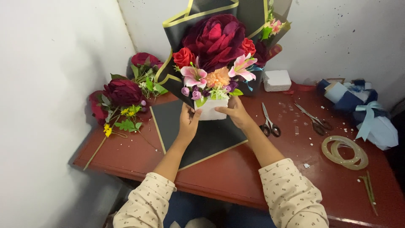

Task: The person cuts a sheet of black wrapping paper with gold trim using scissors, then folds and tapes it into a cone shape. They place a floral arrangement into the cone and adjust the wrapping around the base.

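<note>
A white foam block (210, 110) carries an arrangement of artificial flowers (215, 50): a large dark red bloom, red roses, pink lilies, an orange carnation and small purple buds. My left hand (188, 122) grips the block's left side and my right hand (234, 113) grips its right side. Black wrapping paper with gold edging (198, 10) rises behind the flowers. A flat black sheet with a gold border (211, 141) lies on the red table under the block.
Loose dark red flowers with green leaves (124, 95) lie at the left by the wall. Two pairs of scissors (269, 122) (315, 120), a second foam block (277, 80), clear tape rings (344, 153), blue ribbon and paper rolls (363, 112) and cut stems (369, 190) sit to the right.
</note>
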